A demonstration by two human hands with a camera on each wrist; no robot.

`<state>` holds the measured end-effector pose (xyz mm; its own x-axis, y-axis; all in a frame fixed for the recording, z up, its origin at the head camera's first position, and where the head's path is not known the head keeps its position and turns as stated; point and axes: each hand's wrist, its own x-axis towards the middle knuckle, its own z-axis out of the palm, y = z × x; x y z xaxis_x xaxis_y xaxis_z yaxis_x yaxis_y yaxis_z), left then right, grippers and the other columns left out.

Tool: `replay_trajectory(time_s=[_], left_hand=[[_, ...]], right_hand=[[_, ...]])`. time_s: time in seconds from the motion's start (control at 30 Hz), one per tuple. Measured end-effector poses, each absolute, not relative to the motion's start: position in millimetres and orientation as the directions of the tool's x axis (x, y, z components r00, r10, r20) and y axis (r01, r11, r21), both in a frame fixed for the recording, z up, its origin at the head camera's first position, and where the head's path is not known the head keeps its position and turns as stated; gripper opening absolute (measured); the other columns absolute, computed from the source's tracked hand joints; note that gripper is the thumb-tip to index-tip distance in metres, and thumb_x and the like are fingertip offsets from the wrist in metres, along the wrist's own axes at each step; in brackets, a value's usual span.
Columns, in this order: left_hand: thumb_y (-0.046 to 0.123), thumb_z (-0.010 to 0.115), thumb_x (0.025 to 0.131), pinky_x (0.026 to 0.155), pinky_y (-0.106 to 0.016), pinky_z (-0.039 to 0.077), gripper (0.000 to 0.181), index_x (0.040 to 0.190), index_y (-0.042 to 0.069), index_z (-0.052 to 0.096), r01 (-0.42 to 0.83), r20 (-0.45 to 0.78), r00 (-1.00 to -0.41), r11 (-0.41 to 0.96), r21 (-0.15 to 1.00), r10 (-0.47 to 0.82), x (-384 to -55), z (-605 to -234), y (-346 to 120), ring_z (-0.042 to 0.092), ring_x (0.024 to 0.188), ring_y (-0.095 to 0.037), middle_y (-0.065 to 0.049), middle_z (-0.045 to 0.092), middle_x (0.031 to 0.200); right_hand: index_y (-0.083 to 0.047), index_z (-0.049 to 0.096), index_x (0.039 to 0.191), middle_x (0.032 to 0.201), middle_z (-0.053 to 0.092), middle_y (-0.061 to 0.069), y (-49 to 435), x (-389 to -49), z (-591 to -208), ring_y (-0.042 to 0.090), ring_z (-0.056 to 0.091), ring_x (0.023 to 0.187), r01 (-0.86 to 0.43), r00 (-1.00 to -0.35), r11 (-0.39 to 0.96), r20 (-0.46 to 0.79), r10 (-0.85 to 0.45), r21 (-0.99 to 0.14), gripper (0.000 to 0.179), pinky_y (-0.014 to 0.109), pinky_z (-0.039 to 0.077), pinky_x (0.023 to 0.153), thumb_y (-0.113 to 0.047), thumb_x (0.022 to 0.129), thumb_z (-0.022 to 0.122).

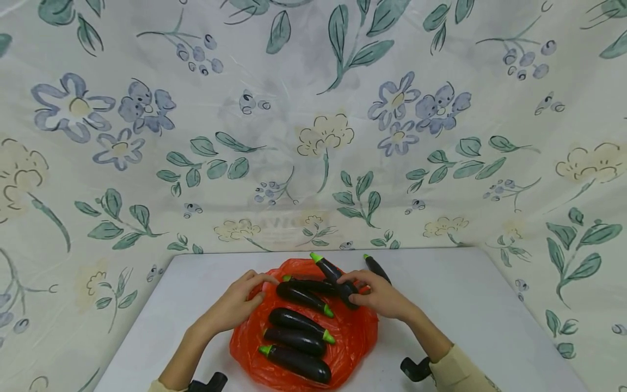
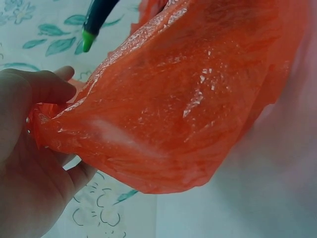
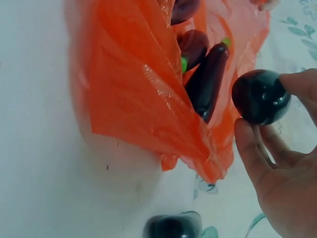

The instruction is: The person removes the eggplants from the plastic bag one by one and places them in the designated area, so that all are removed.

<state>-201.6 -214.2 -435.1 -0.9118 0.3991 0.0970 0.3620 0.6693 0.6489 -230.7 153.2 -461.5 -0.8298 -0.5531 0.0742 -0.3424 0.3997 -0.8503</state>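
My right hand (image 1: 382, 294) grips a dark purple eggplant (image 1: 329, 269) by its rounded end, its green stem pointing up and away over the far side of the red plastic bag (image 1: 360, 340). In the right wrist view, thumb and fingers close around that eggplant (image 3: 260, 96). The bag's left rim is pinched by my left hand (image 1: 235, 302); the left wrist view shows the film (image 2: 173, 109) bunched between thumb and fingers. Several glossy eggplants (image 1: 296, 340) lie inside the spread bag, one of them (image 1: 303, 298) near the left fingertips.
A separate eggplant (image 1: 376, 268) lies on the white table (image 1: 441, 305) beyond the right hand, outside the bag. Black wrist devices (image 1: 415, 369) sit by both forearms. A floral-patterned cloth (image 1: 313, 174) hangs behind the table's far edge.
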Motion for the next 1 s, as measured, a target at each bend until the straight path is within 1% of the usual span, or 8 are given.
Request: replay_trajectory(time_s=[0.17,0.37,0.5,0.7,0.77,0.87,1.0], left_hand=[[0.002,0.06,0.096,0.069,-0.028,0.047,0.038,0.125,0.027,0.063,0.365,0.1,-0.91,0.666,0.65,0.402,-202.5,-435.2,-213.8,0.048,0.085,-0.019,-0.002,0.048,0.095],[0.003,0.06,0.096,0.071,-0.029,0.048,0.037,0.125,0.026,0.063,0.357,0.087,-0.911,0.665,0.656,0.403,-203.3,-436.0,-211.7,0.049,0.086,-0.019,-0.002,0.049,0.096],[0.003,0.061,0.096,0.073,-0.029,0.048,0.037,0.124,0.026,0.063,0.357,0.085,-0.91,0.665,0.657,0.405,-203.6,-436.6,-211.3,0.049,0.087,-0.02,-0.001,0.05,0.097],[0.003,0.06,0.097,0.072,-0.029,0.048,0.036,0.124,0.026,0.063,0.355,0.083,-0.91,0.661,0.661,0.406,-203.5,-438.0,-211.0,0.049,0.088,-0.02,-0.001,0.051,0.098],[0.003,0.06,0.097,0.072,-0.029,0.048,0.036,0.125,0.027,0.063,0.357,0.082,-0.909,0.662,0.66,0.408,-203.2,-438.6,-211.2,0.049,0.088,-0.02,-0.001,0.051,0.098],[0.004,0.06,0.097,0.07,-0.028,0.047,0.036,0.125,0.027,0.062,0.354,0.078,-0.91,0.668,0.655,0.406,-202.3,-438.5,-212.6,0.049,0.087,-0.02,-0.001,0.051,0.098],[0.005,0.06,0.097,0.069,-0.028,0.047,0.035,0.126,0.025,0.062,0.345,0.075,-0.916,0.68,0.647,0.393,-201.3,-437.2,-214.4,0.049,0.087,-0.019,-0.001,0.051,0.098]], right_hand=[[-0.029,0.065,0.128,0.131,0.057,0.004,157.4,-233.8,-466.7,0.029,0.054,0.11,-0.335,-0.858,0.402,0.1,-0.504,-0.852,0.037,0.036,0.056,0.083,-0.015,0.094,0.065],[-0.028,0.065,0.127,0.125,0.056,0.006,163.8,-236.2,-475.6,0.026,0.057,0.103,-0.297,-0.899,0.422,0.102,-0.427,-0.856,0.037,0.031,0.055,0.076,-0.013,0.094,0.065],[-0.028,0.064,0.128,0.123,0.056,0.008,167.7,-237.2,-480.4,0.027,0.057,0.101,-0.279,-0.916,0.415,0.111,-0.384,-0.866,0.037,0.033,0.055,0.078,-0.013,0.094,0.065],[-0.026,0.064,0.129,0.124,0.055,0.012,171.7,-237.1,-482.2,0.028,0.058,0.105,-0.253,-0.943,0.42,0.126,-0.308,-0.871,0.038,0.038,0.054,0.083,-0.014,0.094,0.066],[-0.026,0.065,0.129,0.124,0.056,0.012,173.3,-237.0,-482.1,0.027,0.057,0.105,-0.245,-0.948,0.42,0.126,-0.291,-0.874,0.037,0.037,0.052,0.082,-0.015,0.093,0.067],[-0.024,0.065,0.13,0.122,0.055,0.014,176.8,-238.2,-482.1,0.028,0.056,0.103,-0.225,-0.953,0.403,0.114,-0.281,-0.887,0.038,0.036,0.05,0.078,-0.015,0.093,0.067],[-0.027,0.064,0.131,0.124,0.055,0.013,183.2,-241.1,-481.6,0.03,0.056,0.107,-0.193,-0.963,0.405,0.095,-0.251,-0.894,0.039,0.036,0.052,0.077,-0.017,0.094,0.067]])
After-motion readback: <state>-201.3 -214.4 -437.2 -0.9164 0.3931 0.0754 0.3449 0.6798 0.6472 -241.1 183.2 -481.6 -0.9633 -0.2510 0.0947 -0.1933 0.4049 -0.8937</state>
